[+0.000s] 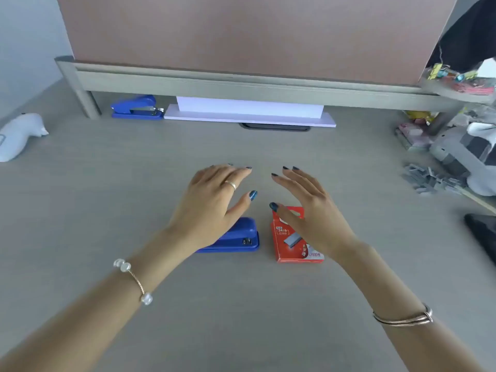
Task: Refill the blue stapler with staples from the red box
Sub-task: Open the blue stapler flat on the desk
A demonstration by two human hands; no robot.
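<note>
The grey worktop [241,304] is being taken up near its middle by two hands, both spread flat with fingers released and nothing being grasped. The left hand [212,200] is being held over the blue stapler [237,237]; the right hand [311,210] is being held over the red box [291,242], lying just beside the stapler on its right.

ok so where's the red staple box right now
In the head view the red box lies flat on the desk, centre-right, beside the blue stapler, partly under the open right hand.
</note>
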